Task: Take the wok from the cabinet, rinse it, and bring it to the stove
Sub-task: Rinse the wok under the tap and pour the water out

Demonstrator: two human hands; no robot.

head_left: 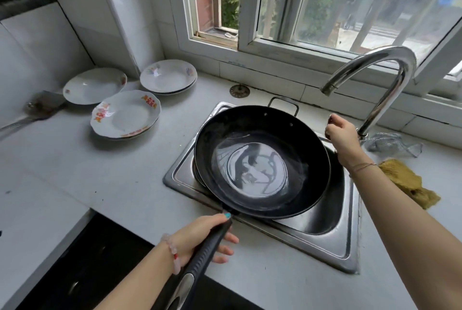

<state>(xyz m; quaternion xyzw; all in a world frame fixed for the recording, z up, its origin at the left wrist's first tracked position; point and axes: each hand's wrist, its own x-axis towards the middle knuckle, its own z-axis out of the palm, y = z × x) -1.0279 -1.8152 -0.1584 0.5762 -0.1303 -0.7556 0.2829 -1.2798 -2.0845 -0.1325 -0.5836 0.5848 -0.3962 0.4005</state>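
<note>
A black wok (262,159) with a long dark handle hangs over the steel sink (332,242), with a shallow pool of water in its bottom. My left hand (202,237) grips the handle close to the pan. My right hand (342,134) is at the base of the curved chrome faucet (380,79), fingers curled around its lever, which is mostly hidden. No water runs from the spout.
Several white floral plates (125,114) sit on the counter at the left, with a metal spatula (37,107) beside them. A yellow cloth (410,182) and a clear bag (392,144) lie right of the sink. A sink strainer (239,91) rests by the window sill.
</note>
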